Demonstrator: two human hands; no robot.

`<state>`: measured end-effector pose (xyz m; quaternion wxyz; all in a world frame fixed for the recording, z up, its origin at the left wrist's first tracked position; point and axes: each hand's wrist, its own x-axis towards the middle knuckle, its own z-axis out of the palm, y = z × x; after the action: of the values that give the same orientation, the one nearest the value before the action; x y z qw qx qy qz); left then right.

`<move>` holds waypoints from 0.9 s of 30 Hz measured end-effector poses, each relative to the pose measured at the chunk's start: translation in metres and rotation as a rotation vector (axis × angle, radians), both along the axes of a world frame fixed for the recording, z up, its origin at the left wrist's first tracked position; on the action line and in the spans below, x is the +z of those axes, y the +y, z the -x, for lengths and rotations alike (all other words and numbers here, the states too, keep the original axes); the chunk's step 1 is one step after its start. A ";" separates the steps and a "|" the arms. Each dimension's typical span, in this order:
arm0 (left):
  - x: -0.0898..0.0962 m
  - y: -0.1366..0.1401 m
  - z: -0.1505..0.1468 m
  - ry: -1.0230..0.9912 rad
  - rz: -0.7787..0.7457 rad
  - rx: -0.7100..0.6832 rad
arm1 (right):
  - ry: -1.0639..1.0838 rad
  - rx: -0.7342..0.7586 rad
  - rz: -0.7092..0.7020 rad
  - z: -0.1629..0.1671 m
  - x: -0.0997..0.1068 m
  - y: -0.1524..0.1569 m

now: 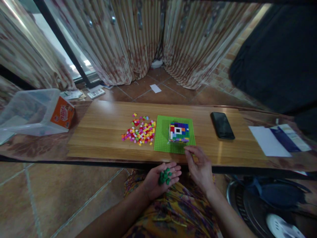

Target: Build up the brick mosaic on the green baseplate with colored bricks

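Observation:
My left hand (pixel 162 178) is palm up over my lap, fingers stretched out, bearing a small heap of green building bricks (pixel 164 177). Thumb and forefinger of my right hand (pixel 198 164) are pinched together at the front edge of the green baseplate (pixel 162 132). Whatever is between those fingertips is too small to make out. On the baseplate, right of its middle, stands a multicoloured brick structure (pixel 179 132) with a white square and dark centre on top. Loose coloured bricks (pixel 142 132) lie spread left of the baseplate.
A black phone (pixel 222 125) lies to the right on the wooden tabletop (pixel 99 132). White paper (pixel 268 141) is at the far right. A clear plastic box (pixel 32 112) with an orange label stands at the far left. Curtains (pixel 111 43) hang beyond the table.

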<state>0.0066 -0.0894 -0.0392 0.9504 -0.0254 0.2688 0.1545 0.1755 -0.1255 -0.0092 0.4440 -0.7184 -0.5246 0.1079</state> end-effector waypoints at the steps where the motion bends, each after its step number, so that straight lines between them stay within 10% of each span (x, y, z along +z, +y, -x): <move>1: -0.001 0.001 -0.001 -0.024 0.010 0.007 | -0.009 0.071 0.040 0.005 0.000 -0.009; 14: 0.001 0.000 -0.004 -0.160 -0.014 -0.043 | -0.202 0.404 0.245 0.028 -0.001 -0.041; 23: 0.003 -0.001 -0.003 -0.127 0.066 -0.026 | -0.168 0.372 0.207 0.029 -0.005 -0.037; 27: 0.001 -0.002 -0.002 0.045 0.008 -0.166 | -0.020 0.131 0.172 0.014 0.002 -0.030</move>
<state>0.0090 -0.0910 -0.0383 0.9535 -0.0036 0.2918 0.0748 0.1613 -0.1558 -0.0074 0.3675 -0.7190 -0.5636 0.1740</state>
